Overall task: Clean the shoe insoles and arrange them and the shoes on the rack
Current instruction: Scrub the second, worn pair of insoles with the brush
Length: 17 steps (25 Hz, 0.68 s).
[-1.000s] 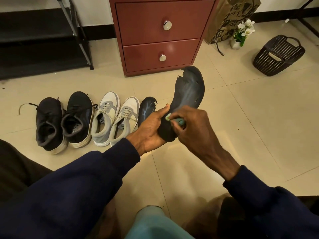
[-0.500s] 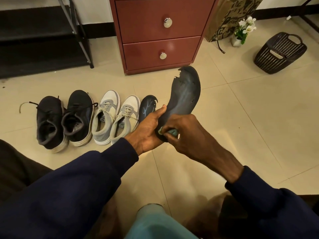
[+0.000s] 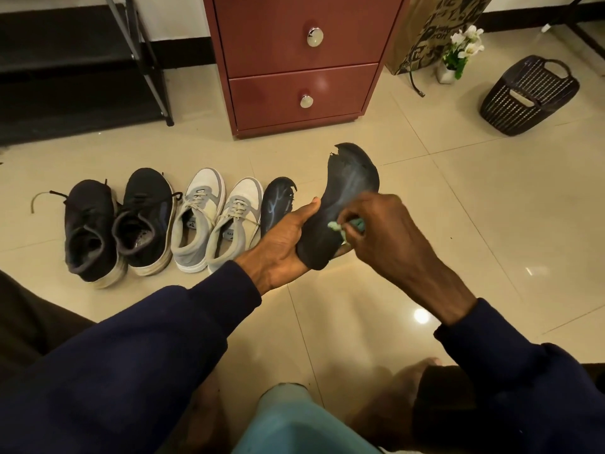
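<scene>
- The left arm, in a dark blue sleeve (image 3: 147, 355), reaches forward from the lower left. The left hand (image 3: 284, 239) is turned palm up and raised above the floor (image 3: 474, 224).
- The left grip is closed round the heel end of a dark insole (image 3: 347, 191). The thumb lies along the insole's left edge and the fingers curl beneath it. The insole rises away from the person, and its toe end is ragged and chipped.
- The right arm comes in from the lower right with the wrist bent. The right hand (image 3: 386, 234) is over the middle of the insole, knuckles up.
- The right grip is pinched shut on a small green cloth (image 3: 343, 226), which is pressed against the insole's upper face.
- A second insole (image 3: 276, 204) lies flat on the floor, partly hidden behind the left hand and just beside the grey and white shoes (image 3: 212, 224).
- Those shoes stand side by side with toes pointing away, and a label shows inside each.
- The black shoes (image 3: 121, 224) stand to their left in the same row, with one lace trailing out on the floor.
- The black rack (image 3: 144, 54) stands at the upper left, well apart from the shoes.
- A red cabinet (image 3: 301, 67) has both drawers closed.
- Right of it are a printed paper bag (image 3: 425, 31) and a small vase (image 3: 446, 75) holding white flowers.
- A dark basket (image 3: 530, 96) lies tilted on the floor; whether anything is in it I cannot tell.
</scene>
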Available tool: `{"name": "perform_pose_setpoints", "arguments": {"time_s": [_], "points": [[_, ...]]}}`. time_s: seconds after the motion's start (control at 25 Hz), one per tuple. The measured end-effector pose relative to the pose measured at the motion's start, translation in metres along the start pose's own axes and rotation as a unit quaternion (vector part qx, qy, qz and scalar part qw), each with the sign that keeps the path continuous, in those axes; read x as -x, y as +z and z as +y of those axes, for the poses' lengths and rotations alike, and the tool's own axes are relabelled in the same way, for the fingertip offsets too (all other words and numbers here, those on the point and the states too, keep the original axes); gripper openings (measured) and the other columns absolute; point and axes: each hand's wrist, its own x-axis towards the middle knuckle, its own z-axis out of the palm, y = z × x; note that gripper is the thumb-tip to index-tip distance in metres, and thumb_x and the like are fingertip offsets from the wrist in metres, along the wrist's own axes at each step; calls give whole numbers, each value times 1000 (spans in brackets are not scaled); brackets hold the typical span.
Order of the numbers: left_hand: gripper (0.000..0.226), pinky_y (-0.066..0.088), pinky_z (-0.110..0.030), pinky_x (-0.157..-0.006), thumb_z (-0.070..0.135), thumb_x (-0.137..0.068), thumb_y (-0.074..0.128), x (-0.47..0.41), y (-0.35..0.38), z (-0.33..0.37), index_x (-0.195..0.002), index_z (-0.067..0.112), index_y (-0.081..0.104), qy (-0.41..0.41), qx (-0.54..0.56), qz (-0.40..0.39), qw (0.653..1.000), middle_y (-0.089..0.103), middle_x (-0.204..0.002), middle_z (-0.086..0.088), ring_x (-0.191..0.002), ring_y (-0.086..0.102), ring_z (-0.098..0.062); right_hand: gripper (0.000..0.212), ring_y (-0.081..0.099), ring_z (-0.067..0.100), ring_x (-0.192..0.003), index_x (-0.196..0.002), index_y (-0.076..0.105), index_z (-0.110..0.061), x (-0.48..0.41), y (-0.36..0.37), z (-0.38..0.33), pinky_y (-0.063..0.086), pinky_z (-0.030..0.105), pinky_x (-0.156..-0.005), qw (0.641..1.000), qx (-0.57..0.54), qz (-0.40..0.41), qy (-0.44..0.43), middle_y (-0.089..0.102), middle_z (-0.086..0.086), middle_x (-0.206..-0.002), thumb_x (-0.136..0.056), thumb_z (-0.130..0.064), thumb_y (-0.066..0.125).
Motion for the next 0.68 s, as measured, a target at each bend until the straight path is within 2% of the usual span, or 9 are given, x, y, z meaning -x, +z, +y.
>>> {"name": "perform_pose_setpoints", "arguments": {"time_s": [0.08,0.16,0.24,0.28,0.36,0.44,0.52,0.6,0.68], "points": [[43,42,-56,-114,32,-109,47,0,2,0,-143,6,55,-3,7,-12,1000,65,-135,-20,-117,67,-36,13,66,28,-85,-100,74,-5,-5,0,12,52,33,-79,995,36,84,40,69,14,-98,-87,-8,73],[43,54,-50,-101,30,-109,47,1,3,2,-142,5,55,2,2,-14,1000,70,-128,-17,-108,71,-32,17,67,28,-85,-99,74,-5,0,9,3,55,35,-79,993,17,118,2,70,13,-97,-83,-3,75],[39,61,-37,-75,31,-108,50,0,-1,2,-138,7,59,1,-14,-6,1000,73,-109,-11,-88,73,-23,17,67,20,-85,-98,77,-12,11,16,-18,58,32,-79,997,-51,36,-52,72,5,-96,-82,-6,75],[38,61,-34,-71,31,-107,51,1,-2,1,-137,9,59,-1,-19,2,1000,73,-105,-9,-84,72,-21,17,67,17,-84,-98,78,-14,14,16,-23,58,30,-78,995,-74,-16,-66,72,3,-96,-83,-7,74],[38,61,-39,-86,31,-107,50,4,-1,0,-136,8,60,-2,-19,7,1000,72,-112,-11,-92,72,-24,13,66,15,-82,-95,78,-16,8,8,-18,58,31,-77,997,-52,-30,-47,72,2,-95,-85,-9,73],[41,50,-51,-107,31,-109,47,1,-2,-3,-139,7,58,-5,-10,-8,1000,69,-128,-16,-111,70,-34,10,66,21,-83,-95,77,-12,-3,-1,1,56,31,-77,998,6,55,22,71,7,-96,-86,-10,73],[41,47,-54,-110,32,-109,46,3,1,-3,-140,7,58,-7,-3,-13,1000,68,-132,-19,-115,68,-38,13,66,27,-88,-99,75,-7,-7,-1,10,49,27,-78,990,40,117,69,70,13,-100,-86,-9,74],[34,61,-47,-89,30,-108,48,3,3,-2,-127,7,64,1,-3,-1,1000,75,-113,-16,-96,75,-30,15,67,23,-87,-99,75,-9,0,11,-5,50,23,-79,994,-10,107,32,70,11,-99,-84,-7,75],[30,63,-35,-65,31,-108,48,3,1,-3,-108,9,69,5,-11,8,1000,75,-89,-11,-74,74,-22,16,67,20,-85,-98,77,-10,10,20,-22,55,27,-79,996,-61,40,-50,71,8,-96,-83,-5,76]]}}
